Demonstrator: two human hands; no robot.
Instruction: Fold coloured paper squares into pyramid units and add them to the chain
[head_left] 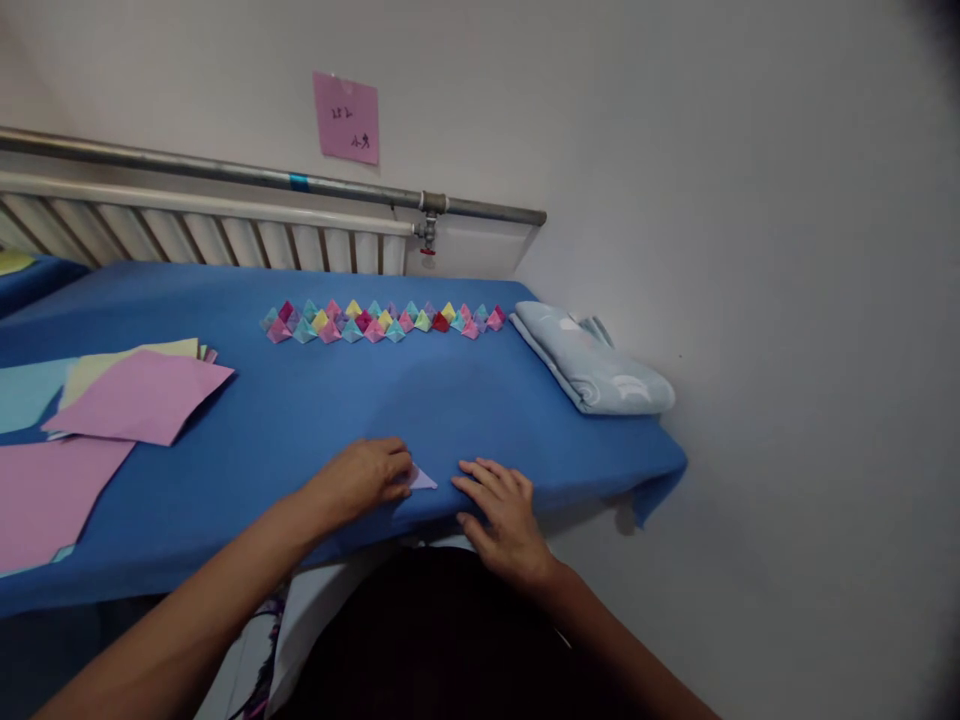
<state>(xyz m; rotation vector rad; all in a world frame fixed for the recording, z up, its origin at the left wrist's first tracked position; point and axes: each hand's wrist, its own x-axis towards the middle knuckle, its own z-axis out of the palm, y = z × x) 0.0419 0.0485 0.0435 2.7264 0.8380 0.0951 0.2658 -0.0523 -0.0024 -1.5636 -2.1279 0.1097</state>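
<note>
I log the lilac paper [423,480] partly under the left hand [369,474], pinched or merely pressed I cannot tell; the right hand [504,512], just beside it, is spread, apparently empty, so one-sided hold could let it pivot.

Paper sheets [154,395] lay on the left of the surface [300,410]; folded pieces [373,331] lay in rows toward the back, left of a folded cloth [592,362]. A radiator [225,238] stood behind. Near the front edge, a paper piece [423,480] lay between left hand [371,472] and right hand [501,512].
</note>
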